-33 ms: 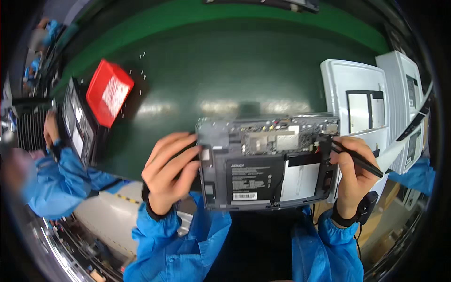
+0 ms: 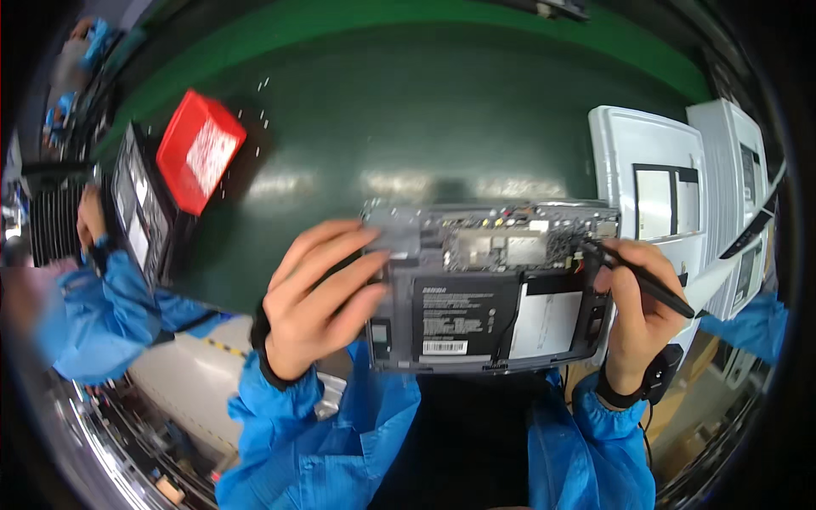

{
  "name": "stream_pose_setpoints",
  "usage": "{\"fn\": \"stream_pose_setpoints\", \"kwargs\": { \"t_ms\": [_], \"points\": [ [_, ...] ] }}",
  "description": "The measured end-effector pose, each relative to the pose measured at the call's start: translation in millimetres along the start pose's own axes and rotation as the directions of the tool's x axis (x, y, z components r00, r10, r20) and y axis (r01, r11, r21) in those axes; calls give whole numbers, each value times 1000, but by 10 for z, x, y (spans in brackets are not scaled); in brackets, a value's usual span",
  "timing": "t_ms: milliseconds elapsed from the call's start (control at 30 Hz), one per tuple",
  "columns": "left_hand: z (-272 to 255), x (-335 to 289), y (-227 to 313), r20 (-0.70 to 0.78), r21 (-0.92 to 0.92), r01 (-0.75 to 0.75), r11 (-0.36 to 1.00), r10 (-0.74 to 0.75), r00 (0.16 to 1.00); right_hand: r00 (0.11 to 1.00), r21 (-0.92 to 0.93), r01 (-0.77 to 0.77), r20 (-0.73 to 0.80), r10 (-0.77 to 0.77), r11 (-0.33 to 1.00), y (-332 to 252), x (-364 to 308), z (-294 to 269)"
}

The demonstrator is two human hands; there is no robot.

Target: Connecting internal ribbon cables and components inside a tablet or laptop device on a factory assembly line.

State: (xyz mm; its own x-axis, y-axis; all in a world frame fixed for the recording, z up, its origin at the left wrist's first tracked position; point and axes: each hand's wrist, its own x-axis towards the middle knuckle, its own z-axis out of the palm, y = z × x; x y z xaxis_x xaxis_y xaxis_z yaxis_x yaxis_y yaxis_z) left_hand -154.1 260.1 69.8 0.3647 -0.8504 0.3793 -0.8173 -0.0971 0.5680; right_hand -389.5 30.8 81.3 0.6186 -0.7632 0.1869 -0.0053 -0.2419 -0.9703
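Observation:
An opened laptop base (image 2: pixel 395 293) lies in front of me, its inside facing up. Along its far half runs a circuit board (image 2: pixel 518 246); nearer me are a black battery (image 2: pixel 455 319) and a white panel (image 2: pixel 546 325). My left hand (image 2: pixel 319 293) reaches over the base's left edge, fingers spread and slightly blurred, gripping nothing. Black tweezers (image 2: pixel 654 289) are held in my right hand (image 2: pixel 637 310). Their tips point at the board's right end, close to small coloured wires (image 2: pixel 580 262); whether they touch anything cannot be made out.
Small white pieces lie on the green table (image 2: pixel 408 110) around a red bin (image 2: pixel 191 191). White foam trays (image 2: pixel 608 144) are stacked at the right. Another opened laptop part (image 2: pixel 136 212) stands at the left, near a co-worker's blue sleeve (image 2: pixel 106 314).
My left hand has moved right, from the base's left edge to over its left part. The tweezers' tips shift slightly up and left, while my right hand stays nearly in place.

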Motion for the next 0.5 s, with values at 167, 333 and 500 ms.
{"fn": "stream_pose_setpoints", "kwargs": {
  "t_ms": [167, 333, 500],
  "points": [
    [405, 633, 214, 188, 47, -223, 974, 211, 959, 978, 29, -207, -30, 208, 978, 64, 171, 336],
    [621, 677, 183, 251, 84, -323, 943, 293, 922, 949, 82, -307, -55, 311, 948, 87, 183, 294],
    [677, 707, 118, 262, 68, -327, 943, 299, 918, 951, 62, -308, -3, 308, 950, 96, 203, 317]
  ]
}}
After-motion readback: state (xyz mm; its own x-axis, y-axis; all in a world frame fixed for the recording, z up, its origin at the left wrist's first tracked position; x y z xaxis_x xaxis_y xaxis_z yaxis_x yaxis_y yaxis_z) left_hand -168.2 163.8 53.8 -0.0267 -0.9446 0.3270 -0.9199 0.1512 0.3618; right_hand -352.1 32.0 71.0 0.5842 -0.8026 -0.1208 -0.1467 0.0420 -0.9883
